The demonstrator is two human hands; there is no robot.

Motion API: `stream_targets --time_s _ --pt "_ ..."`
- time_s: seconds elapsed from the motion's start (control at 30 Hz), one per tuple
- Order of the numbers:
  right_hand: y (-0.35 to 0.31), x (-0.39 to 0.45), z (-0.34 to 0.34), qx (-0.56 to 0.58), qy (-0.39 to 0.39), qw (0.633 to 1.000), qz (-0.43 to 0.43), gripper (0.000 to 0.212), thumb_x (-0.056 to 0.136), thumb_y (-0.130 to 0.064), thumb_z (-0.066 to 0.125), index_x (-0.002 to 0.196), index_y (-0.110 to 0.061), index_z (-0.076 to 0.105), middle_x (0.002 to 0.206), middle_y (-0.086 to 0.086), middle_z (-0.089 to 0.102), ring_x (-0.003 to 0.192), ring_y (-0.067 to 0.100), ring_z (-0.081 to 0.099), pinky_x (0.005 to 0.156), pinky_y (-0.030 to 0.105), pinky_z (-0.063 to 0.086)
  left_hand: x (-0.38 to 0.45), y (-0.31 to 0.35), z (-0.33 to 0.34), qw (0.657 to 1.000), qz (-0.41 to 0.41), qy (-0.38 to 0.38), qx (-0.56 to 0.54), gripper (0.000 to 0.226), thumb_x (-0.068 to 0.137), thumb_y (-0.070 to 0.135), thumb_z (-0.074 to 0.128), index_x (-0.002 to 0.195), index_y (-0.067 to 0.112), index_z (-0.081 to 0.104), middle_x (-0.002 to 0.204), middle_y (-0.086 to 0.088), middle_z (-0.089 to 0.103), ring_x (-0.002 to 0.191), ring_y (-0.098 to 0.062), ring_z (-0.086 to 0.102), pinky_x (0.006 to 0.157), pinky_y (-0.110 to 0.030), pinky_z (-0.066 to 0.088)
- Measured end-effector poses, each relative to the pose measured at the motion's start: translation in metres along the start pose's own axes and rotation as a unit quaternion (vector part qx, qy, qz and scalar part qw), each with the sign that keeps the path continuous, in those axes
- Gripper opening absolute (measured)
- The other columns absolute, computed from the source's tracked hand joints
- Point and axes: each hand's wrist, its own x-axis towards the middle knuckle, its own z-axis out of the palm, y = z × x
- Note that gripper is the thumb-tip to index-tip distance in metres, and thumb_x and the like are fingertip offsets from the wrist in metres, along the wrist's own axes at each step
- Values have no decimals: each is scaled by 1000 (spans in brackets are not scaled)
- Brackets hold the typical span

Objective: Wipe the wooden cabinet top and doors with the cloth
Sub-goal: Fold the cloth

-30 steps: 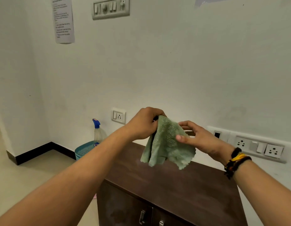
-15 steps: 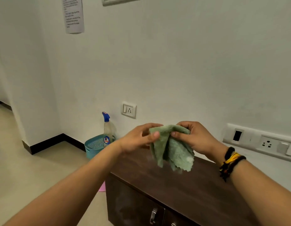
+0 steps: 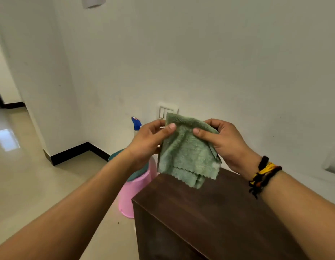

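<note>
A green cloth [image 3: 185, 156] hangs folded in the air above the far left corner of the dark wooden cabinet top [image 3: 215, 209]. My left hand [image 3: 149, 141] pinches its upper left edge between thumb and fingers. My right hand [image 3: 224, 141] grips its upper right edge, thumb on the front. The cloth's lower fringe dangles just above the wood without touching it. The cabinet's front face [image 3: 163, 239] shows at the bottom, its doors mostly out of frame.
A pink bucket [image 3: 133, 194] with a teal basin [image 3: 138, 173] on it stands on the floor left of the cabinet. A spray bottle with a blue nozzle [image 3: 136, 123] sits behind my left hand. A wall socket [image 3: 167, 109] is behind the cloth. Beige floor [image 3: 31, 175] spreads left.
The view has swung left and down. Both hands now hold the cloth's top edge spread flatter between them; earlier it was bunched. The pink bucket has come into view.
</note>
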Motion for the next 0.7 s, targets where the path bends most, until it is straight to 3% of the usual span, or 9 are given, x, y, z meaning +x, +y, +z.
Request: stream_targets --time_s 0.07,0.13,0.3,0.37,0.43,0.5,0.57,0.7 --pt "17 20 12 36 -11 999 16 23 82 -13 78 98 1 71 89 13 73 79 23 70 78 37 59 7 -16 -13 995 -46 -63 69 33 90 27 70 120 15 63 106 -1 75 96 -18 73 68 -29 58" --pt "39 40 26 15 -26 999 25 20 81 -13 79 97 -3 72 91 13 74 81 22 71 79 37 60 17 -38 -29 990 -70 -66 100 20 95 17 64 114 13 64 102 -2 75 91 -18 74 69 -30 60" --pt "82 66 45 -7 -21 997 80 32 82 -14 80 109 -5 66 103 14 71 83 20 71 69 28 58 39 -62 -77 989 -126 79 -12 23 99 22 58 97 2 69 84 -13 76 71 -22 74 61 -30 60" --pt "88 71 45 4 -6 995 104 36 86 -13 76 117 -5 60 104 13 70 84 20 71 63 26 57 51 -64 -105 981 -135 128 49 21 97 24 61 88 7 71 81 -14 74 65 -21 72 58 -30 59" --pt "93 74 40 3 8 994 113 34 88 -13 74 117 -7 59 102 11 71 86 21 74 66 31 60 70 -62 -132 961 -108 184 177 22 96 30 64 90 10 72 83 -14 74 65 -22 70 62 -31 57" --pt "97 76 32 -9 12 993 117 30 89 -14 73 116 -9 60 102 11 72 87 21 75 69 33 61 93 -60 -156 905 -54 222 359 23 95 36 63 92 15 71 82 -9 72 69 -23 66 64 -30 51" --pt "100 77 26 -21 7 993 118 27 90 -14 72 114 -10 62 104 12 73 86 20 75 70 33 62 111 -59 -169 825 -17 224 518 21 97 35 57 94 18 69 81 -9 67 74 -27 60 64 -33 44" --pt "108 76 24 -40 -2 993 113 24 90 -15 71 113 -11 63 102 12 73 84 20 75 67 30 60 125 -93 -175 676 6 226 702 21 98 29 48 95 21 67 76 -5 60 68 -28 57 58 -34 44"
